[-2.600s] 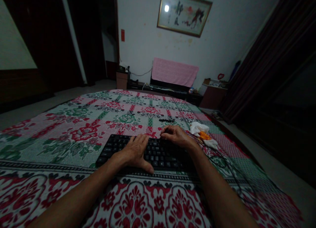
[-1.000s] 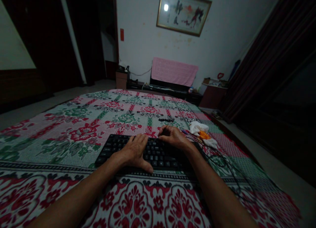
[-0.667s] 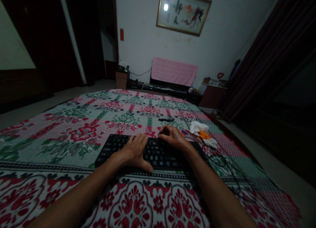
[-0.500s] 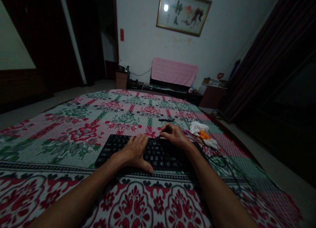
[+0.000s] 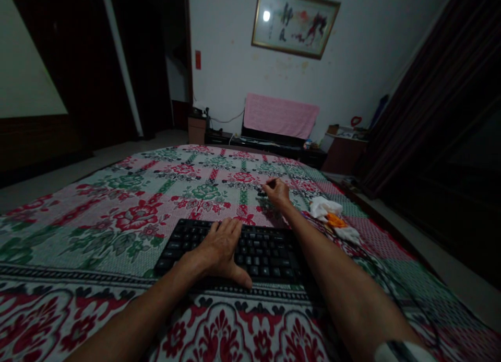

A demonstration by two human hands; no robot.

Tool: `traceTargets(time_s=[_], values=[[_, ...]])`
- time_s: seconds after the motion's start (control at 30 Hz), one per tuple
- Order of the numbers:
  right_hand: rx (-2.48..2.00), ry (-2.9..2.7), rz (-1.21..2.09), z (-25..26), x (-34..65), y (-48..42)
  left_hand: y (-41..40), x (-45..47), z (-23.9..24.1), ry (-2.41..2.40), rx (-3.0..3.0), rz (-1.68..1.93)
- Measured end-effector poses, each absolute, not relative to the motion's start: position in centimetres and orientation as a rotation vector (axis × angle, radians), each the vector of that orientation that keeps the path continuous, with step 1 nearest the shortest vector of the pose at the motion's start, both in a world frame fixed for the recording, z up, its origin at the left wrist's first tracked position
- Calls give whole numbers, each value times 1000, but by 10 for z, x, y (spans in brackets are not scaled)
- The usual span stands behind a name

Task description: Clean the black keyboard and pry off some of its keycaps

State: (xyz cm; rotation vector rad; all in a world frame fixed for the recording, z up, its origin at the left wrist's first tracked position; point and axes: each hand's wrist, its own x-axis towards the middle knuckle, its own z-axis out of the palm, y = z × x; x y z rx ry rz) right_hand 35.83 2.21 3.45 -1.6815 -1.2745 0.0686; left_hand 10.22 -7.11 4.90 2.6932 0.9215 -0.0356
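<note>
A black keyboard [image 5: 270,249] lies on a floral bedspread [image 5: 129,210] in front of me. My left hand [image 5: 221,247] rests flat on its middle keys, fingers stretched out and thumb at the near edge. My right hand [image 5: 277,193] reaches past the keyboard's far edge to a row of small dark pieces [image 5: 261,193] on the bedspread. Its fingers are pinched together there; what they hold is too small and dark to name.
A crumpled white and orange cloth [image 5: 331,218] lies right of the keyboard, and a dark cable [image 5: 385,283] runs along the right side of the bedspread. Beyond the bed stand a low cabinet with a pink cover [image 5: 279,116] and a framed picture [image 5: 293,21].
My right hand left the keyboard's top edge and stretched forward to the dark pieces beyond it. My left hand stayed on the keys. The view shifted slightly.
</note>
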Motion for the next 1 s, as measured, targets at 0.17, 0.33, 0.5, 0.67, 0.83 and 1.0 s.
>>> traceTargets(time_s=[0.17,0.33,0.5,0.67,0.83,1.0], values=[[-1722,-1357,-35,27,358,37,-71,102,46,907,2689,-12],[-1742,-1386,-51,22,360,41,-70,102,44,913,2705,-12],[-1735,-1414,-31,21,361,40,-71,102,45,915,2709,-10],[-1707,-1408,-36,22,360,39,-72,102,46,921,2699,-14],[-1640,-1349,12,28,363,32,-71,102,46,916,2701,-7],[-1591,-1279,117,33,371,10,-71,102,47,912,2696,-30]])
